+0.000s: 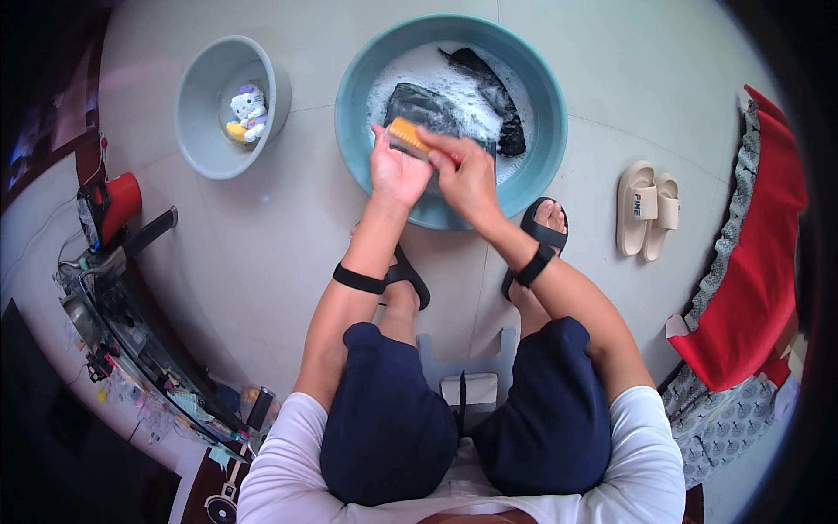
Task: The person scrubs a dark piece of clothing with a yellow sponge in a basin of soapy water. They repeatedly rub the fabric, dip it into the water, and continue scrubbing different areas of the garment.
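Observation:
A wide teal basin (548,124) stands on the floor before me, holding sudsy water. Dark wet cloth (419,105) lies in the suds, with a black piece (507,111) along the right side. Over the basin's near part, my right hand (466,171) grips what looks like a small orange-backed scrub brush (407,136). Its pale underside is against or just above the palm of my left hand (398,171). That hand is turned palm up, its fingers partly hidden behind the brush.
Left of the basin stands a grey tub (196,124) with a white cat-shaped toy (249,108) inside. Beige slides (636,209) lie on the floor at right, near red cloth (753,262) on furniture. A cluttered glass-topped stand (150,367) is at left. My sandalled feet flank the basin's near side.

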### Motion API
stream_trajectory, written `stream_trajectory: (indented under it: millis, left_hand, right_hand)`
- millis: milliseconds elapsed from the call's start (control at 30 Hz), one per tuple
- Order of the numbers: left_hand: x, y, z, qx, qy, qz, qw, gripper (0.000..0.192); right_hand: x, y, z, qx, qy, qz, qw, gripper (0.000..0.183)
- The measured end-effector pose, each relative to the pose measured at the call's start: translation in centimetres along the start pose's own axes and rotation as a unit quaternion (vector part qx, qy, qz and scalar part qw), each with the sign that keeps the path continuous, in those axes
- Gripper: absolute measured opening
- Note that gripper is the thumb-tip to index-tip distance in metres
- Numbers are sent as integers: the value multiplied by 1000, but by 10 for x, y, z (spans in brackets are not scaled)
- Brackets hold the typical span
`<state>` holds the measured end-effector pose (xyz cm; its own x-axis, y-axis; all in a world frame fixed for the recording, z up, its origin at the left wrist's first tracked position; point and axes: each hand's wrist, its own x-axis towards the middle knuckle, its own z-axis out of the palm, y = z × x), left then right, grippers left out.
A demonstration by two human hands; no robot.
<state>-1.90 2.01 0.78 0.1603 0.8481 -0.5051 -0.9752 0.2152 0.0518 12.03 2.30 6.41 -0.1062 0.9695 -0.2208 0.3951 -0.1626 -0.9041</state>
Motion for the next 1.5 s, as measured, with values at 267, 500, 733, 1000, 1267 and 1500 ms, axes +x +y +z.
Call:
stream_trajectory:
  millis: [267,500,733,1000,1267,1500]
  left_hand:
    - [-8,-12,14,39,111,16,993,82]
    - [12,9,-22,-120,-180,-81,973,64]
    - [-3,-5,2,-136,-42,-71,987,84]
    - [-7,-14,22,31,137,9,990,85]
    - [-23,-10,79,143,206,0,968,77]
    - [-49,-20,127,198,181,42,962,49]
  right_hand:
    - [44,32,-1,-14,51,42,998,30]
    - [2,-6,-6,-85,-56,5,995,32]
    - [45,43,-14,-83,13,-13,996,30]
    - [36,25,-29,-110,-97,41,988,36]
    - [39,-31,-72,-153,-205,84,963,42]
    - [17,-82,-102,102,-171,213,956,54]
